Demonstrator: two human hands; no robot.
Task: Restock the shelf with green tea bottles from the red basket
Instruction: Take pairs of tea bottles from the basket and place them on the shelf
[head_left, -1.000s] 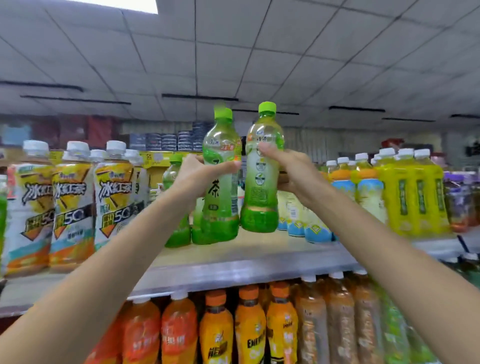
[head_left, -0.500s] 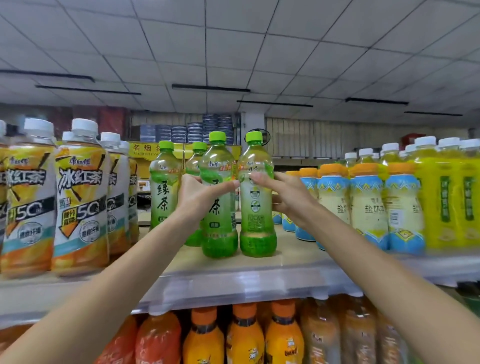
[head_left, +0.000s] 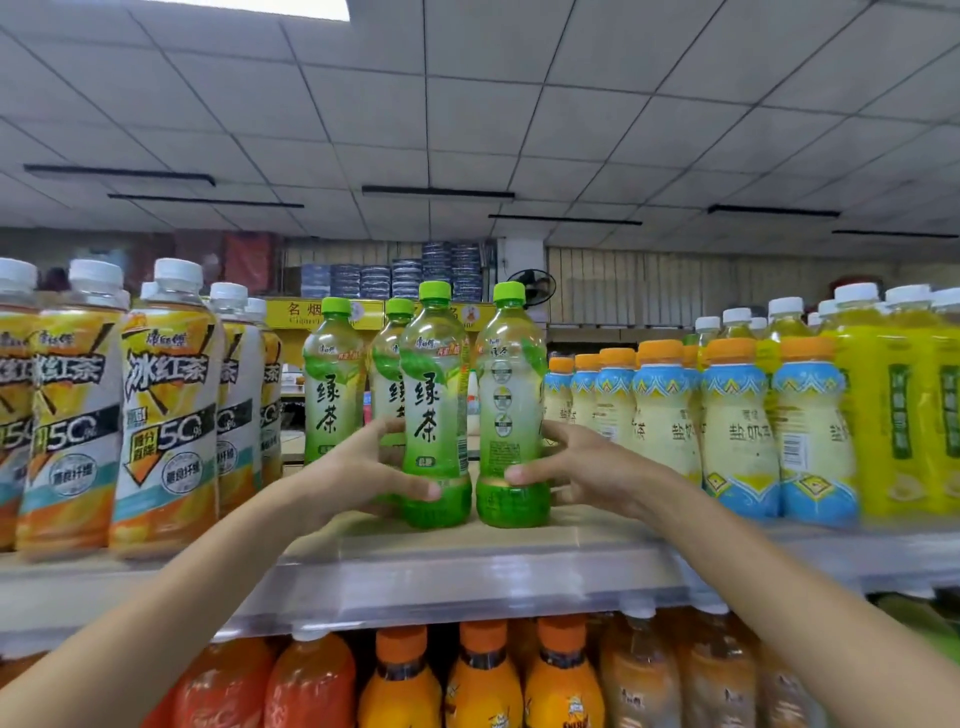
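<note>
We steady two green tea bottles at the front of the shelf (head_left: 467, 566).

Left of the pair stand white-capped iced tea bottles (head_left: 166, 410). Our left hand (head_left: 363, 478) wraps the left green tea bottle (head_left: 435, 405) low on its body; our right hand (head_left: 582, 467) clasps the right green tea bottle (head_left: 511, 410), both upright on the shelf, nearly touching. Two more green tea bottles (head_left: 332, 379) stand behind. Orange-capped bottles (head_left: 737, 426) line up right of the pair.

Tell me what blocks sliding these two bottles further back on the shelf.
Two green tea bottles already stand behind: one back left, another right behind the left hand's bottle. Behind the right hand's bottle nothing visible blocks.
</note>
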